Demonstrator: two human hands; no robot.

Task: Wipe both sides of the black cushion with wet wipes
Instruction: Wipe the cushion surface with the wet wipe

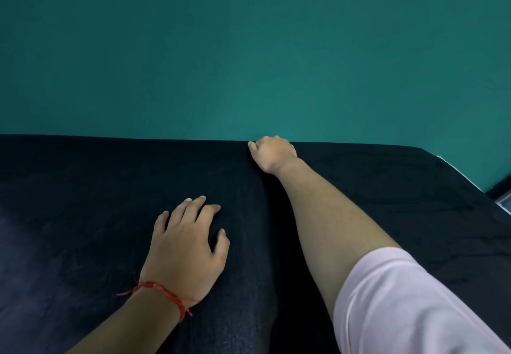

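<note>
Filling the lower half of the view, the black cushion (83, 215) lies under both hands: the left hand (185, 246) rests flat on it, fingers spread, while the right hand (272, 156) curls over its far edge by the green wall (249, 49).

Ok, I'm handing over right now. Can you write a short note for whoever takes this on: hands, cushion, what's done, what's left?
Left hand: flat, fingers spread, pressing on top of the black cushion.
Right hand: reached to the cushion's far edge by the teal wall, fingers curled over that edge, gripping it.
Wet wipes: none in view; neither hand holds one.
Done: the picture does not show whether the upper face has been wiped.
Left: probably pull the far edge up to turn the cushion, then find the wipes and wipe any side not done.
</note>
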